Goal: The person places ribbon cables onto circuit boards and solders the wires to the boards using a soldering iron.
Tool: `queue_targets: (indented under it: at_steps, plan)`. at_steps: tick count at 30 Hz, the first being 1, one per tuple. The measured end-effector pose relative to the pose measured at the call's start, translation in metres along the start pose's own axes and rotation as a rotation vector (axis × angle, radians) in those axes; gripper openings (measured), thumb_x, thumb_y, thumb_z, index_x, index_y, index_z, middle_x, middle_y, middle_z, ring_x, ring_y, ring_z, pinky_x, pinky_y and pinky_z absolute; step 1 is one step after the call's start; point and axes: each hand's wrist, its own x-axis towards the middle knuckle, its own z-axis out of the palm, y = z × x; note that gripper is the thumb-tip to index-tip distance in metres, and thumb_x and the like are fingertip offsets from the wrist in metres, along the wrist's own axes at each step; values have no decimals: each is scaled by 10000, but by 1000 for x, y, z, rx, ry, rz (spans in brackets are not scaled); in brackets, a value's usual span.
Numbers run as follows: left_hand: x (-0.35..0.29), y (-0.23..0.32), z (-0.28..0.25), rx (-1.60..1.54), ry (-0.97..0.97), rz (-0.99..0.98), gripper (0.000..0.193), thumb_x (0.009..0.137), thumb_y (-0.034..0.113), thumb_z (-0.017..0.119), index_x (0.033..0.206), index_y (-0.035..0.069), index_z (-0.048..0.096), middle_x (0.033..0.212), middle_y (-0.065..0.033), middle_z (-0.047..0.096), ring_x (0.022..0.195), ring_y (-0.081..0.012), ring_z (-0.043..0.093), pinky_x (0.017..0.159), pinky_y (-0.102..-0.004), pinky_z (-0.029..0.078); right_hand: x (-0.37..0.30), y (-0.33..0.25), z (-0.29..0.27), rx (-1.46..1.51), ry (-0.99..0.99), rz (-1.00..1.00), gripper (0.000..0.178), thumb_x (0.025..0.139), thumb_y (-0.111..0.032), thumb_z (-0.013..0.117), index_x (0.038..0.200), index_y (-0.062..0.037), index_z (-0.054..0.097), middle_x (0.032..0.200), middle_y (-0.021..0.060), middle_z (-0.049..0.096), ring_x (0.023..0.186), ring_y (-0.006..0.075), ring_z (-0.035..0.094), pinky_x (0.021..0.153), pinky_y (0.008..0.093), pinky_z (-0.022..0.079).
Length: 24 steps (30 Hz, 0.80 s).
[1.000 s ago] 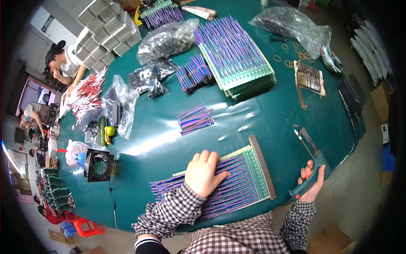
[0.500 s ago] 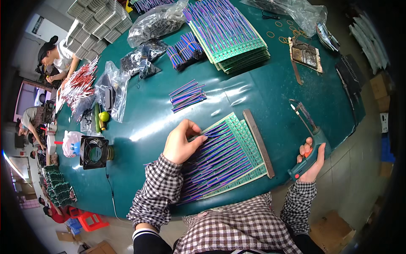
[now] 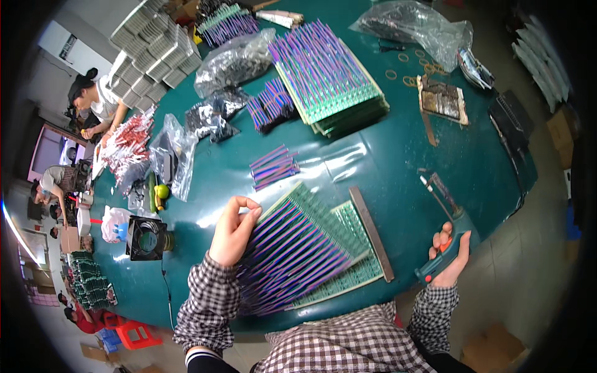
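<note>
My left hand [image 3: 233, 231] is closed, fingers and thumb pinching the upper left edge of a green circuit board panel [image 3: 306, 208]. Rows of thin blue and purple wires [image 3: 292, 258] lie across that panel, which is turned at an angle over a second green panel [image 3: 348, 276]. A dark flat bar [image 3: 372, 235] stands along the second panel's right side. Over by the table's right edge, my right hand [image 3: 453, 252] grips a green soldering gun [image 3: 443, 264] with an orange trigger, its tip pointing up and away. A small loose bunch of wires [image 3: 275, 168] lies beyond the panels.
A tall stack of wired panels [image 3: 329, 74] stands at the back. Near it lie bundled wires [image 3: 269, 105] and plastic bags [image 3: 233, 59]. A small fan [image 3: 148, 239] sits at left, a soldering-tip tray [image 3: 443, 99] and rubber bands at right. A co-worker [image 3: 96, 102] works far left.
The wired panel has shifted left and turned out of line with the panel under it, pulled by my left hand. My right hand, with the soldering gun, has barely moved; the view has tilted slightly.
</note>
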Motion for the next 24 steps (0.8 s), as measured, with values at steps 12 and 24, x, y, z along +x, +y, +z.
queue_targets:
  at_steps: [12,24]
  plan:
    - [22,23,10,868,-367,67,360,1065,378,549,1055,37,665,929,-209,684,871,-376,672,781,-444,526,-2,8,-3,-7,43,-26,550,1059,-541,482,1155,-5,565,829,19,572,808,150,606,527,273,551]
    - [92,132,23,865,-186,535,429,1097,301,494,794,10,585,623,-145,492,577,-258,517,619,-399,457,-4,16,-16,79,21,-72,596,1021,-561,555,1193,9,560,842,43,596,817,167,606,506,296,574]
